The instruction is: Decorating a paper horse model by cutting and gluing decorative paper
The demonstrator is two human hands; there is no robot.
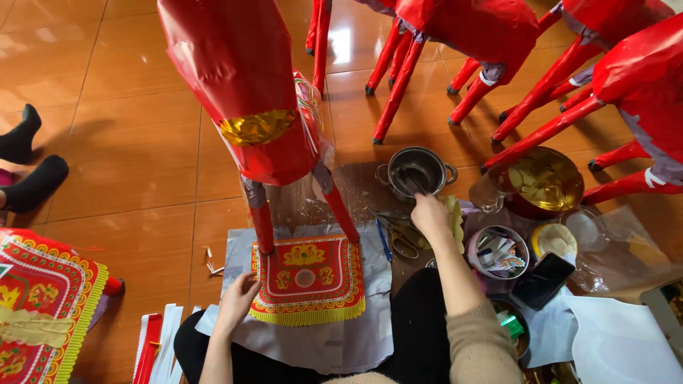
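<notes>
Tiles, glossy and orange-brown, cover the floor [128,156] where I sit, and red paper horse figures [491,35] stand on thin legs ahead of me. The nearest red figure [245,85] rises right in front, its legs planted on a grey sheet [320,341] spread over my lap and the floor. On that sheet lies a red and gold patterned paper panel [307,279] with a yellow fringe.

A small steel pot [416,171] holds a brush or stick. To its right a glass bowl [544,181] has gold foil inside, and a round tin [499,252] holds paper scraps. A dark phone [543,280] lies just beside it.

My left hand [238,299] rests on the panel's left edge, fingers loosely together. My right hand [430,213] reaches to the pot's rim; whether its fingers pinch anything I cannot tell. Scissors [402,235] lie just beside it.
</notes>
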